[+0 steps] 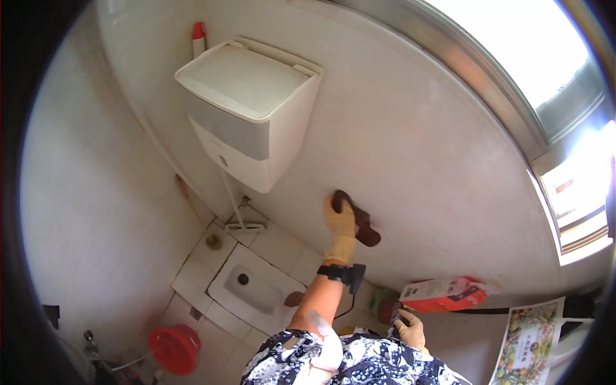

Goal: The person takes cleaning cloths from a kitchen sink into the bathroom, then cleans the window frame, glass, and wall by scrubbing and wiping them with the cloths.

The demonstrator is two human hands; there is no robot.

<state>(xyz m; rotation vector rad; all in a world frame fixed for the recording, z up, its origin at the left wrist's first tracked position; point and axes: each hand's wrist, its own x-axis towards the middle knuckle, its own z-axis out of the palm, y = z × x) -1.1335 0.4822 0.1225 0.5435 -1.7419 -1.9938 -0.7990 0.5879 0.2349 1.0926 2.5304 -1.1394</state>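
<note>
My left hand, in a pale yellow glove, presses a dark brown cloth against the white wall. Its fingers are closed over the cloth's upper end, and the rest hangs to the right. A black band with a cable circles that wrist. Lower down, close to my body, my right hand is gloved too. Its fingers are closed on some dark patterned fabric; whether this belongs to my clothing I cannot tell. Just above that hand lies a red and white plastic bag.
A white wall-mounted cistern juts out at upper left, a spray can behind it. Below are a squat toilet, a squeegee, a long-handled brush and a red bucket. A window fills the upper right.
</note>
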